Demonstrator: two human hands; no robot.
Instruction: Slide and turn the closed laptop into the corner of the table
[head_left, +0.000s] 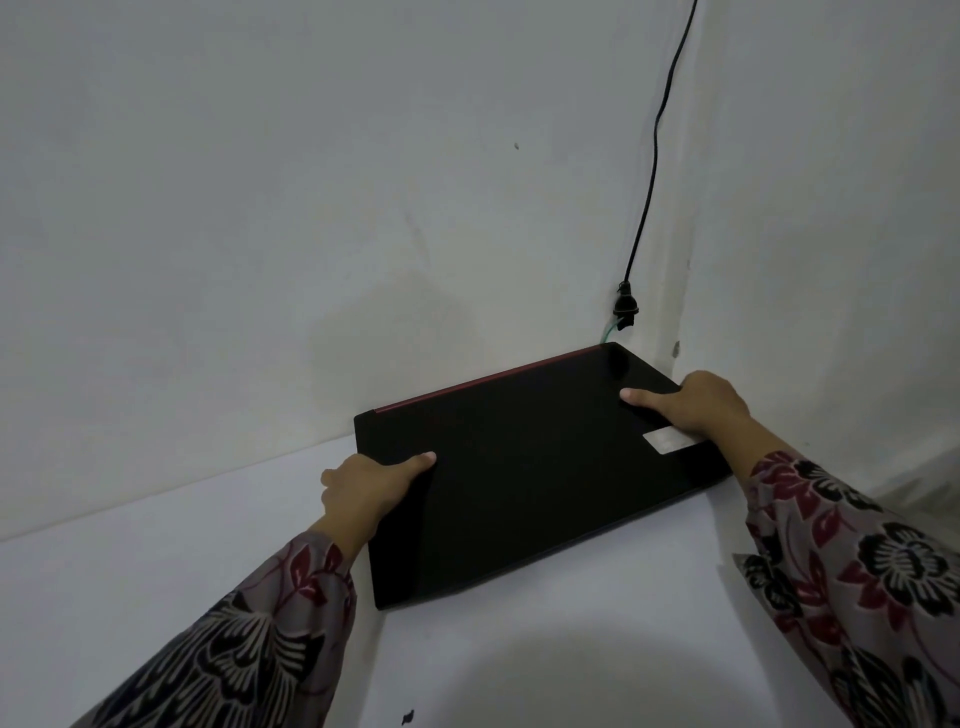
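The closed black laptop (530, 478) lies flat on the white counter (156, 571), pushed up into the corner where two pale walls meet. Its far long edge, marked by a thin red strip (483, 379), runs along the back wall (260, 208), and its far right corner sits close under the join of the walls. The lid is glossy and dark, with a small pale sticker (667, 440) near its right edge.

The left hand (363, 488) has its grip clamped on the laptop's left short edge: the thumb lies on top of the lid, pointing inward, while the fingers curl down over the side, out of sight. The right hand (691, 405) grips the right short edge the same way, thumb flat on the lid and fingers wrapped over the edge toward the side wall (831, 208). The sticker lies just beside the right grip, on its near side. Both arms wear floral sleeves (857, 571) in grey, maroon and black.

Beyond the right grip, a black cable (654, 156) hangs down the corner of the walls and ends in a plug (625, 306) just above the laptop's far corner. A small dark mark (408, 717) shows on the counter well nearer than the left grip.
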